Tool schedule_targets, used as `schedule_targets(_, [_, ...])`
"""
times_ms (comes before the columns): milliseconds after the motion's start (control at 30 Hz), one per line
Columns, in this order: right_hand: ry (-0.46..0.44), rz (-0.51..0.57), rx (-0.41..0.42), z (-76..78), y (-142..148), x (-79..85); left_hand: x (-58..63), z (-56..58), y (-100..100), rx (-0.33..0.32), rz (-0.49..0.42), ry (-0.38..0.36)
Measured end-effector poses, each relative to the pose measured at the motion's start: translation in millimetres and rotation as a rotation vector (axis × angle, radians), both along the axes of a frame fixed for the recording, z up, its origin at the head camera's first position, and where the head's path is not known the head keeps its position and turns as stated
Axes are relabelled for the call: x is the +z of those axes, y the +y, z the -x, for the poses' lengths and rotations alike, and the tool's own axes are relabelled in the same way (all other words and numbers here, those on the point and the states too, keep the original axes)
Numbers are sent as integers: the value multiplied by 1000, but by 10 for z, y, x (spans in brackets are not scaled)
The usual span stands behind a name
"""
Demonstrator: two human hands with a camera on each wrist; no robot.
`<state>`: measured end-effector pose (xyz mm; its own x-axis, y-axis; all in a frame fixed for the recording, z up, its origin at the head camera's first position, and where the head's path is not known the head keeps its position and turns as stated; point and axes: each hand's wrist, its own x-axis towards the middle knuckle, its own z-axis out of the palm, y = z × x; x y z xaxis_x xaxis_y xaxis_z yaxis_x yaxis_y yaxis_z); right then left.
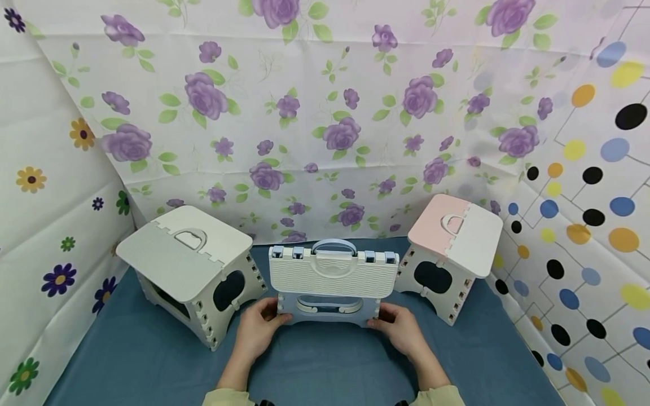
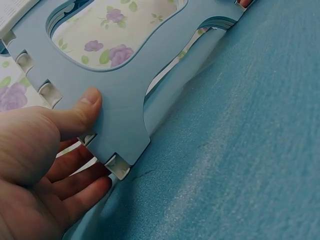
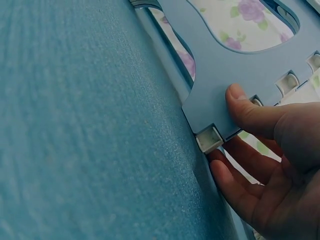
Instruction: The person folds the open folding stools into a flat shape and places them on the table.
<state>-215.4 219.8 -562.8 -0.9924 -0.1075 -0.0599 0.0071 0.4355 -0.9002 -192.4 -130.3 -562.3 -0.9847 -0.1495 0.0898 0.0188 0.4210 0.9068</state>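
A blue and white folding stool [image 1: 334, 279] stands upright at the middle of the table, its white seat halves folded down and its blue carry handle on top. Low on its left side, my left hand [image 1: 258, 330] grips the blue leg panel [image 2: 115, 100], thumb on the front face and fingers behind the edge. My right hand [image 1: 401, 330] holds the opposite lower corner the same way, its thumb [image 3: 242, 102] pressed flat on the blue panel. In both wrist views the panel's foot is right at the blue cloth.
An unfolded grey and white stool [image 1: 175, 251] stands at the left on the blue tablecloth [image 1: 330, 366]. At the right is an unfolded pink and white stool [image 1: 464, 234], close beside the middle one. Flower-patterned cloth [image 1: 304, 141] hangs behind, with dotted cloth [image 1: 584, 254] at the right.
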Motion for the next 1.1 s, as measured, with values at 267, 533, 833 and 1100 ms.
schedule_targets(267, [6,25,40,-8,-18,3,-9,-6,12,-56,-28,15])
schedule_targets(533, [13,57,12,-24,-44,9,9,-16,9,-81,-68,2])
schedule_targets(833, [6,41,-20,-36,-59,28,35,-31,31,-57,-45,19])
schedule_targets(1100, [1,-4,-69,-38,-52,27,57,-45,34,-50,-55,-67])
